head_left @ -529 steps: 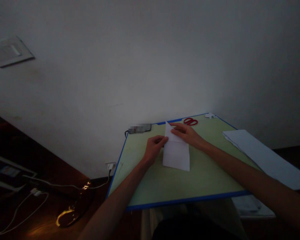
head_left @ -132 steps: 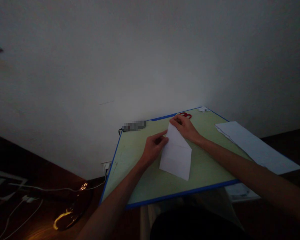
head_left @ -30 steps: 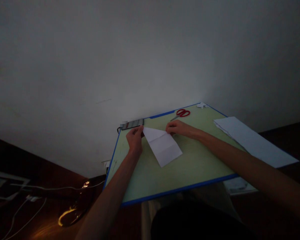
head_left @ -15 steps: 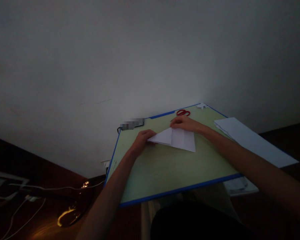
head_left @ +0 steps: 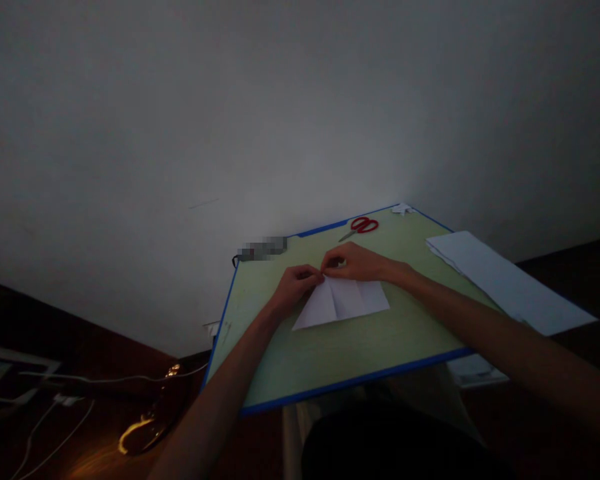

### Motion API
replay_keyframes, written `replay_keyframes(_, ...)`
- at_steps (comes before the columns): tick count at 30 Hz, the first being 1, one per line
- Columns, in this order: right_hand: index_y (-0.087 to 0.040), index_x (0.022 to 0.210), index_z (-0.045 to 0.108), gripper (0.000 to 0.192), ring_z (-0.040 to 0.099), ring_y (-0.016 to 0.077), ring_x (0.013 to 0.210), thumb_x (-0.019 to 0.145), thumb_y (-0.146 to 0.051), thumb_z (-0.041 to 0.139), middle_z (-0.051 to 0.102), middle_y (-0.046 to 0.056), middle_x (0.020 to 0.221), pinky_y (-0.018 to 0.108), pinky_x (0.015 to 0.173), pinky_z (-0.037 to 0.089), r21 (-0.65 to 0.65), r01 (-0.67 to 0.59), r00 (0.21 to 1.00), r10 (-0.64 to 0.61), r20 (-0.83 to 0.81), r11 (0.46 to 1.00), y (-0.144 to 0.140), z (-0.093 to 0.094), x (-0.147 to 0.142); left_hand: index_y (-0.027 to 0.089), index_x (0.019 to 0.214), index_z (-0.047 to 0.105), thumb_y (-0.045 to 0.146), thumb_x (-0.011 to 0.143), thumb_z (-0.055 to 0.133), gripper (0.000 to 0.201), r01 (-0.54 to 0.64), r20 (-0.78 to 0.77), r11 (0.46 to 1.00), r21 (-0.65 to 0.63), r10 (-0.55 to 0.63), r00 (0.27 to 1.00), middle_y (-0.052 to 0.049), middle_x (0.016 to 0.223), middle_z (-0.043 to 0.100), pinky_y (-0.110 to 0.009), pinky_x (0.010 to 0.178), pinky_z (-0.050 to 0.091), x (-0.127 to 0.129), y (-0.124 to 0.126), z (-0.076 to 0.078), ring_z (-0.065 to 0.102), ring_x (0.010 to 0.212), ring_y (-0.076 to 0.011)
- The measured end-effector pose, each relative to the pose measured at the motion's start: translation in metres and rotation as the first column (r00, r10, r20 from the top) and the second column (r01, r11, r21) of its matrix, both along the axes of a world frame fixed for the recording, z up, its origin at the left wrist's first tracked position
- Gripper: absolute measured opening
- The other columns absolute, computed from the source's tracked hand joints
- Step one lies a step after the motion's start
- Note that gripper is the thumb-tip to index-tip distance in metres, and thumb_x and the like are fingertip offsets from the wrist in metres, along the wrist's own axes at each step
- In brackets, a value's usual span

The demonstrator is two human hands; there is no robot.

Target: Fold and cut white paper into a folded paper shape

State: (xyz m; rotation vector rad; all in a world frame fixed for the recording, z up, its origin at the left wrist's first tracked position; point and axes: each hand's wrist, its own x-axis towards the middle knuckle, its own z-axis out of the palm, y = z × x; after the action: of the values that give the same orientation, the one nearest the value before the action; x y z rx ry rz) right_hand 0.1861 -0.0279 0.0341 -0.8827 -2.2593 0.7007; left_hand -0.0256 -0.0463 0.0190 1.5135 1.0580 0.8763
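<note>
A creased sheet of white paper (head_left: 347,301) lies on the pale green tabletop (head_left: 325,367), folded into a shape with a slanting left side. My left hand (head_left: 296,283) pinches its upper left corner between thumb and fingers. Close beside it, my right hand (head_left: 353,262) has thumb and forefinger closed on the same top edge, the fingertips of both hands almost meeting. Part of the paper's upper edge is hidden behind my fingers.
Red-handled scissors (head_left: 363,225) lie just beyond my right hand. A small folded white paper piece (head_left: 403,209) sits at the far right corner. A stack of white paper (head_left: 510,283) overhangs the right edge. A blurred dark object (head_left: 263,249) is at the far left corner.
My left hand has moved right and my right hand left, so they now meet at the paper's top. The paper's left point has swung down toward me. The scissors' blades now show.
</note>
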Motion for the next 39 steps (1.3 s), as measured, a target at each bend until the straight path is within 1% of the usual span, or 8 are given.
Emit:
replay_keyframes(4, -0.016, 0.092, 0.078, 0.016, 0.07, 0.0205, 0.08, 0.084, -0.024, 0.067, 0.078, 0.007, 0.087, 0.03, 0.073, 0.047, 0.012, 0.065, 0.997, -0.065, 0.033, 0.998, -0.001, 0.001, -0.002, 0.017, 0.072, 0.072, 0.031, 0.066, 0.075, 0.015, -0.061, 0.037, 0.997, -0.046, 0.062, 0.997, 0.004, 0.055, 0.055, -0.022, 0.046, 0.021, 0.004, -0.002, -0.003, 0.037, 0.045, -0.0076)
replay_keyframes(9, -0.019, 0.085, 0.078, 0.013, 0.066, 0.0189, 0.073, 0.081, -0.028, 0.07, 0.076, 0.005, 0.081, 0.029, 0.067, 0.043, -0.008, 0.127, 0.99, -0.126, 0.059, 0.992, -0.001, -0.001, -0.005, 0.017, 0.067, 0.069, 0.028, 0.063, 0.072, 0.012, -0.037, 0.077, 0.998, -0.054, 0.041, 0.996, 0.002, 0.059, 0.056, -0.023, 0.05, 0.025, 0.005, -0.005, 0.002, 0.043, 0.052, -0.0093)
replay_keyframes(14, -0.017, 0.08, 0.076, 0.011, 0.062, 0.0168, 0.069, 0.079, -0.022, 0.067, 0.072, 0.003, 0.075, 0.028, 0.063, 0.039, -0.018, 0.061, 0.997, -0.06, 0.048, 0.998, -0.003, 0.001, -0.007, 0.017, 0.062, 0.062, 0.028, 0.064, 0.068, 0.013, -0.021, 0.009, 0.999, -0.047, 0.022, 1.0, 0.006, 0.051, 0.041, -0.024, 0.047, 0.016, 0.005, -0.007, 0.007, 0.032, 0.047, -0.0079)
replay_keyframes(19, -0.016, 0.082, 0.074, 0.013, 0.06, 0.0155, 0.069, 0.08, -0.022, 0.063, 0.071, 0.002, 0.076, 0.027, 0.064, 0.039, -0.019, 0.038, 0.996, -0.036, 0.082, 0.999, -0.004, 0.006, -0.005, 0.017, 0.06, 0.055, 0.028, 0.065, 0.066, 0.016, 0.028, -0.063, 1.0, -0.015, -0.028, 0.998, 0.007, 0.052, 0.039, -0.024, 0.047, 0.016, 0.003, -0.008, 0.008, 0.03, 0.048, -0.0073)
replay_keyframes(24, -0.014, 0.082, 0.073, 0.016, 0.06, 0.0161, 0.071, 0.082, -0.026, 0.062, 0.071, 0.003, 0.076, 0.028, 0.066, 0.042, -0.016, 0.011, 0.997, -0.01, 0.08, 1.0, 0.003, 0.011, 0.008, 0.017, 0.059, 0.053, 0.031, 0.066, 0.066, 0.021, 0.062, -0.094, 0.998, -0.012, -0.063, 0.994, 0.007, 0.052, 0.038, -0.024, 0.048, 0.017, 0.001, -0.008, 0.009, 0.03, 0.049, -0.0069)
replay_keyframes(29, -0.015, 0.084, 0.072, 0.025, 0.058, 0.0175, 0.072, 0.084, -0.038, 0.062, 0.07, 0.004, 0.078, 0.029, 0.066, 0.042, -0.094, 0.003, 0.997, 0.003, 0.072, 0.996, 0.01, 0.017, 0.026, 0.018, 0.057, 0.052, 0.03, 0.064, 0.065, 0.019, 0.081, -0.106, 0.997, -0.019, -0.082, 0.991, 0.007, 0.05, 0.037, -0.024, 0.047, 0.016, 0.0, -0.01, 0.011, 0.029, 0.047, -0.0069)
replay_keyframes(34, -0.016, 0.081, 0.072, 0.027, 0.058, 0.0183, 0.074, 0.08, -0.042, 0.064, 0.069, 0.005, 0.08, 0.031, 0.067, 0.042, -0.136, 0.048, 0.996, -0.038, 0.075, 0.99, 0.014, 0.025, 0.043, 0.018, 0.057, 0.051, 0.029, 0.065, 0.064, 0.018, 0.097, -0.109, 0.995, -0.013, -0.098, 0.989, 0.007, 0.048, 0.038, -0.024, 0.047, 0.017, -0.001, -0.011, 0.012, 0.029, 0.046, -0.0066)
replay_keyframes(39, -0.016, 0.078, 0.071, 0.031, 0.056, 0.0174, 0.07, 0.079, -0.047, 0.066, 0.066, 0.004, 0.076, 0.031, 0.066, 0.041, -0.152, 0.099, 0.994, -0.092, 0.051, 0.983, 0.023, 0.023, 0.067, 0.018, 0.056, 0.052, 0.028, 0.065, 0.062, 0.017, 0.102, -0.14, 0.995, 0.019, -0.098, 0.985, 0.006, 0.048, 0.04, -0.024, 0.046, 0.019, -0.005, -0.007, 0.011, 0.031, 0.046, -0.007)
